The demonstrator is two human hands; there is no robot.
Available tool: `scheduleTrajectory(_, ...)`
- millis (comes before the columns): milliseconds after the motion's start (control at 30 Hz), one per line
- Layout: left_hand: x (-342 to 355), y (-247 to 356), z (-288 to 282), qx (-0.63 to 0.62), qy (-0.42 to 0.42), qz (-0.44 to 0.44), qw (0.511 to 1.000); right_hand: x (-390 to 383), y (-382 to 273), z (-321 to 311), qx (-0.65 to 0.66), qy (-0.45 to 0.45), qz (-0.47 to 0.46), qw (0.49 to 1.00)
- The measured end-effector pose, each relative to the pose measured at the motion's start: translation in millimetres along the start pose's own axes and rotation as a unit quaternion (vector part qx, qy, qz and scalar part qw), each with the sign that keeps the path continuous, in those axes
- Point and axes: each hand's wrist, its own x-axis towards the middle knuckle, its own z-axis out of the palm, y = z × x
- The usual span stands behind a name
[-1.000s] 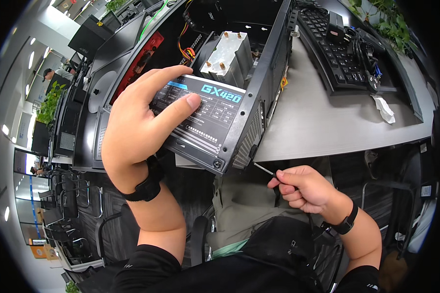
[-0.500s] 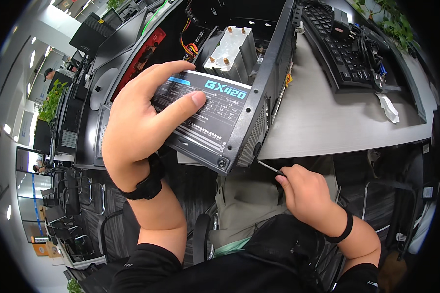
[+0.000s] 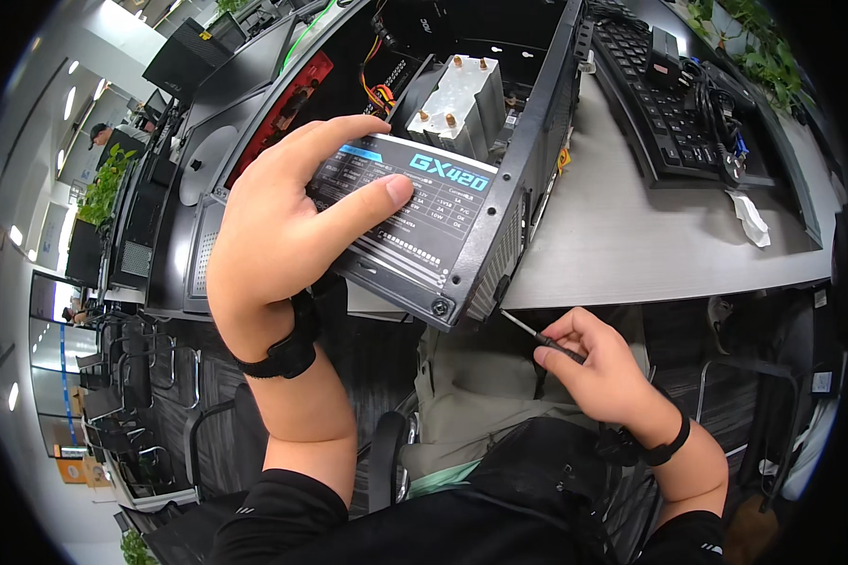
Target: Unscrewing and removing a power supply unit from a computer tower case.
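A black computer power supply (image 3: pixel 431 207) with a printed label sits in the near corner of an open computer case (image 3: pixel 548 122). My left hand (image 3: pixel 283 226) is wrapped over the power supply, its thumb lying on the label and its fingers reaching to the far side. In my right hand (image 3: pixel 601 367) is a thin screwdriver (image 3: pixel 535 333), pinched by its black handle. Its metal shaft points up and left, with the tip at the lower outer corner of the case's vented back panel. Whatever the tip meets there is too small to make out. A silver heatsink (image 3: pixel 462 99) stands inside the case beyond the label.
The case rests on a grey desk (image 3: pixel 622 226), tilted past its near edge. To the right lie a black keyboard (image 3: pixel 631 85), coiled black cables (image 3: pixel 716 122) and a crumpled white tissue (image 3: pixel 750 220). A chair armrest (image 3: pixel 386 457) stands below, left of my lap.
My right hand's fingers have shifted on the screwdriver, so more of its handle shows. The left hand keeps its place on the power supply, while the whole view has shifted slightly.
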Motion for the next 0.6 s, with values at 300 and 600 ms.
scheduleTrajectory(300,1,0,-1,0.010,-0.004,0.003,1.000,12,-1,2,-0.148,0.078,-0.180,0.969)
scheduleTrajectory(600,1,-2,0,0.007,0.004,0.013,1.000,9,-9,-5,0.298,-0.024,0.231,0.926)
